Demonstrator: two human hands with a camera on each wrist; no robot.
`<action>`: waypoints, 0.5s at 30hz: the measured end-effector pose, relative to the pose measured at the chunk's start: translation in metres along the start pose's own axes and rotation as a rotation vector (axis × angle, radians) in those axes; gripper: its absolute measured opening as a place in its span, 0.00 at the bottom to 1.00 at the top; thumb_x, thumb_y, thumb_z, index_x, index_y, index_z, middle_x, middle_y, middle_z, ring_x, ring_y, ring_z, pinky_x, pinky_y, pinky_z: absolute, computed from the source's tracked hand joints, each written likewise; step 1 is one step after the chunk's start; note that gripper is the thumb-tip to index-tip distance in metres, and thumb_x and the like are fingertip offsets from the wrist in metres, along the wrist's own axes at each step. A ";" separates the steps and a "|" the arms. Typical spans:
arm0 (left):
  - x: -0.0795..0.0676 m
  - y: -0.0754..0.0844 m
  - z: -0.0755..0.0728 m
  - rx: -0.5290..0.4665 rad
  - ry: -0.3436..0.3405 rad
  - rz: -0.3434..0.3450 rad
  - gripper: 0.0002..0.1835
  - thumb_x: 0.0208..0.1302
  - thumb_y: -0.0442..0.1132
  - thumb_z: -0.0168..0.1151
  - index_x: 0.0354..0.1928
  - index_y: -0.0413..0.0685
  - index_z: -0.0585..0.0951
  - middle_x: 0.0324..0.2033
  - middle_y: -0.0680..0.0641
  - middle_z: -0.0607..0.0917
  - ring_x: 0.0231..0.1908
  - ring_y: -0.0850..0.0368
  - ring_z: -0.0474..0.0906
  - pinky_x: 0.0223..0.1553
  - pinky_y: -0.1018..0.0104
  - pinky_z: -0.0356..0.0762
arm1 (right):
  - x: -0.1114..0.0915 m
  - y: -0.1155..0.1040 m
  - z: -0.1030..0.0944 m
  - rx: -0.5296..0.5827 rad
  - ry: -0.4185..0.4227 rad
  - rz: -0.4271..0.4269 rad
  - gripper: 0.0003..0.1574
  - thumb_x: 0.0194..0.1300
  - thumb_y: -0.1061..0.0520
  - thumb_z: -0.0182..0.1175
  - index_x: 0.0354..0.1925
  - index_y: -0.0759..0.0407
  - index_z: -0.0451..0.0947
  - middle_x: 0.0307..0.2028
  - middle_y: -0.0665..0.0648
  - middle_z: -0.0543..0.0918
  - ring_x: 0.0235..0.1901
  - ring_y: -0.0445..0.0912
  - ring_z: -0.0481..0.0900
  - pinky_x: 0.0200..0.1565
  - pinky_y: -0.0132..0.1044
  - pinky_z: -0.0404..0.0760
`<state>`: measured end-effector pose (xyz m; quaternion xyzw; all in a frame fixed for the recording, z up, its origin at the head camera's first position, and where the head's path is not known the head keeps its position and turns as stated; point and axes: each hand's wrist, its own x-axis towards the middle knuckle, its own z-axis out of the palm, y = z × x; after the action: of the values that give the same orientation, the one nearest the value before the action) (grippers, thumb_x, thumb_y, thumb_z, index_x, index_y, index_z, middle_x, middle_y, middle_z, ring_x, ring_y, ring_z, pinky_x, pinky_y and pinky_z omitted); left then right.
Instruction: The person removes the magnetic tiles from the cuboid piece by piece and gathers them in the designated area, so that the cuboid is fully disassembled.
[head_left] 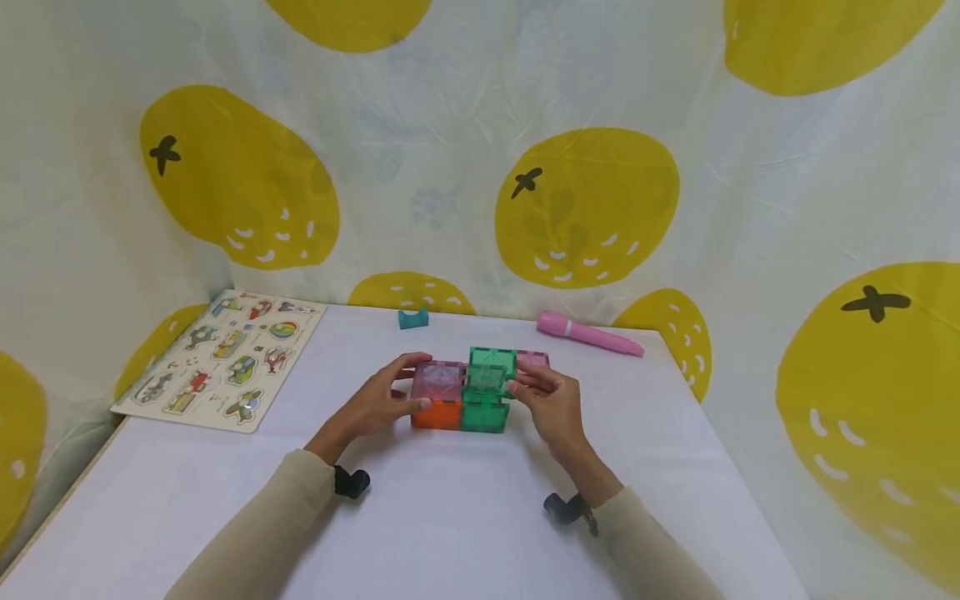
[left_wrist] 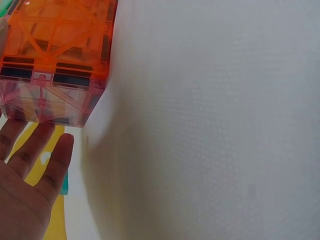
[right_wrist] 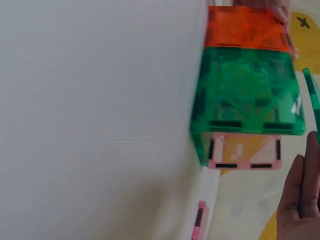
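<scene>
A block of see-through magnetic tiles stands on the table, with an orange front tile [head_left: 436, 416], a green front tile [head_left: 483, 417] and a pinkish top [head_left: 438, 382]. My left hand [head_left: 378, 400] grips its left end, thumb at the front and fingers toward the back. In my right hand [head_left: 555, 408], thumb and fingers pinch a loose green tile [head_left: 492, 357] tilted up over the green part. The right wrist view shows that tile's edge [right_wrist: 311, 92] at the fingertips. A pink tile [head_left: 534, 358] is behind, beside the right fingers.
Behind the block are a teal arched piece [head_left: 413, 319] and a pink pen-like stick [head_left: 588, 333]. A picture puzzle board [head_left: 225, 358] lies at the table's left edge. A fruit-print curtain [head_left: 420, 167] hangs round the white table [head_left: 465, 525].
</scene>
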<state>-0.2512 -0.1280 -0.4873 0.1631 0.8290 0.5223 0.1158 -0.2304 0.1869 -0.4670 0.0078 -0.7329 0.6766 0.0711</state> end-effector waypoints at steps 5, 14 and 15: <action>0.001 0.001 0.000 -0.004 0.001 -0.003 0.44 0.66 0.52 0.76 0.79 0.72 0.64 0.79 0.47 0.66 0.78 0.38 0.64 0.74 0.37 0.71 | 0.010 -0.006 -0.012 0.055 0.056 -0.024 0.27 0.63 0.64 0.76 0.60 0.62 0.86 0.44 0.56 0.93 0.41 0.39 0.91 0.48 0.32 0.90; 0.001 -0.001 0.001 -0.013 0.000 -0.010 0.44 0.65 0.52 0.76 0.79 0.72 0.64 0.80 0.47 0.66 0.79 0.38 0.63 0.74 0.37 0.71 | 0.039 -0.001 -0.063 -0.072 0.160 0.031 0.26 0.67 0.62 0.74 0.62 0.61 0.85 0.39 0.48 0.93 0.38 0.34 0.88 0.44 0.26 0.88; 0.001 -0.002 0.001 -0.012 -0.001 -0.009 0.44 0.65 0.52 0.76 0.79 0.72 0.63 0.80 0.47 0.66 0.79 0.38 0.63 0.74 0.37 0.71 | 0.041 0.001 -0.070 -0.086 0.168 0.044 0.26 0.67 0.62 0.74 0.62 0.62 0.85 0.39 0.49 0.92 0.37 0.34 0.88 0.44 0.26 0.88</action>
<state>-0.2522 -0.1273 -0.4892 0.1590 0.8264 0.5268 0.1196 -0.2650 0.2598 -0.4583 -0.0681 -0.7526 0.6443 0.1176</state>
